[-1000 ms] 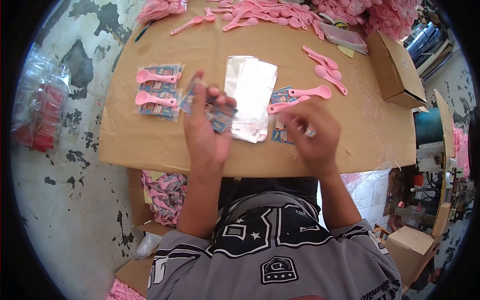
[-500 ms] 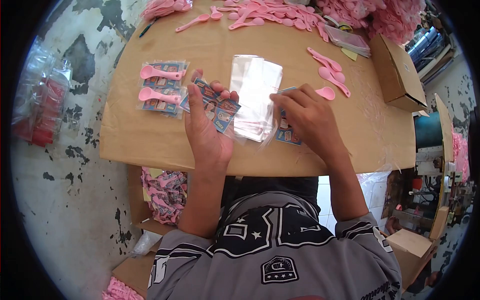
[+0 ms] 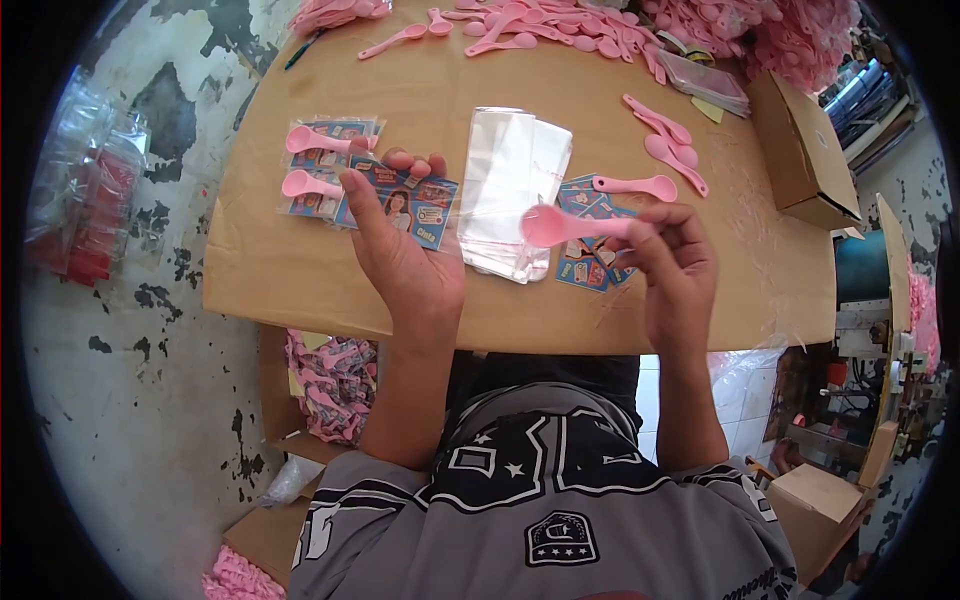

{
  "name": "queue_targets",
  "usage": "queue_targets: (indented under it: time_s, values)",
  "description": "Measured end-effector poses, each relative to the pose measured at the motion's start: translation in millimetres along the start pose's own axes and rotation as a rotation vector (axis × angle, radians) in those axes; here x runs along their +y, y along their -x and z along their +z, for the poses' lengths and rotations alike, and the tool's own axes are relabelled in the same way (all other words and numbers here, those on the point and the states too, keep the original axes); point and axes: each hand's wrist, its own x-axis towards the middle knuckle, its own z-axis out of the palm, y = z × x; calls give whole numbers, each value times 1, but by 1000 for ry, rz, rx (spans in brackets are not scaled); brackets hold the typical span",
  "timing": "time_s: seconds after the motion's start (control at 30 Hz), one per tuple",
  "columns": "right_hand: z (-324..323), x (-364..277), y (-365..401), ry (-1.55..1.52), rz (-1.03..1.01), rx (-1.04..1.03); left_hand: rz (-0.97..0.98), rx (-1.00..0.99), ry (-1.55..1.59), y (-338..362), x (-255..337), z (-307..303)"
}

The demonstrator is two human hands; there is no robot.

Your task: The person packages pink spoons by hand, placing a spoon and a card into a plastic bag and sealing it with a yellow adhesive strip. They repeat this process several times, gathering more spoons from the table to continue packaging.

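My left hand [image 3: 405, 260] is closed on a blue printed card [image 3: 430, 210], which seems to be inside a clear plastic sleeve; the thumb lies across its front. This card partly covers the packed cards [image 3: 325, 207] at the left, where two pink spoons [image 3: 303, 140] lie on top. Between the fingertips of my right hand [image 3: 680, 270] is the handle of a pink measuring spoon [image 3: 548, 226], its bowl pointing left. Below that spoon lie loose blue cards [image 3: 583, 273]. Clear plastic bags [image 3: 512, 170] form a stack between my hands.
More pink spoons [image 3: 668, 140] lie at the right, with a large heap [image 3: 560, 30] along the far edge. A cardboard box [image 3: 800, 150] stands at the table's right side. Below the left edge, an open carton holds packed spoons [image 3: 335, 390]. A pen [image 3: 303, 50] lies far left.
My left hand has turned the card flatter and brought it left, over the packed ones. My right hand has moved right and down from the cards and now holds a pink measuring spoon.
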Motion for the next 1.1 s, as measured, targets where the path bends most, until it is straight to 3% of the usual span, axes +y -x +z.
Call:
queue_targets:
  time_s: [0.2, 0.33, 0.37, 0.47, 0.57, 0.67, 0.87, 0.97, 1.07, 1.1]
  values:
    - [29, 14, 16, -105, 122, -59, -21, -74, -60, 14, -11, 14]
    - [37, 7, 21, -212, 214, -207, -72, -82, -92, 18, -15, 17]
    - [33, 8, 19, -177, 219, -289, -108, -92, -70, 19, -16, 17]
    - [35, 16, 21, -251, 151, -289, -233, -111, -8, 26, -23, 17]
    - [31, 18, 17, -124, 92, -242, -365, -122, 33, 35, -31, 20]
    - [33, 29, 15, -89, 9, -154, -429, -144, 54, 40, -32, 24]
    - [43, 17, 15, 282, -250, -123, -507, -159, 116, 37, -24, 14]
    - [40, 12, 7, 525, -614, -226, -553, -138, 108, 35, -18, 14]
    - [34, -3, 2, 665, -808, -477, -580, -133, 90, 28, -12, 9]
    - [36, -9, 4, 482, -714, -511, -587, -135, 81, 24, -10, 6]
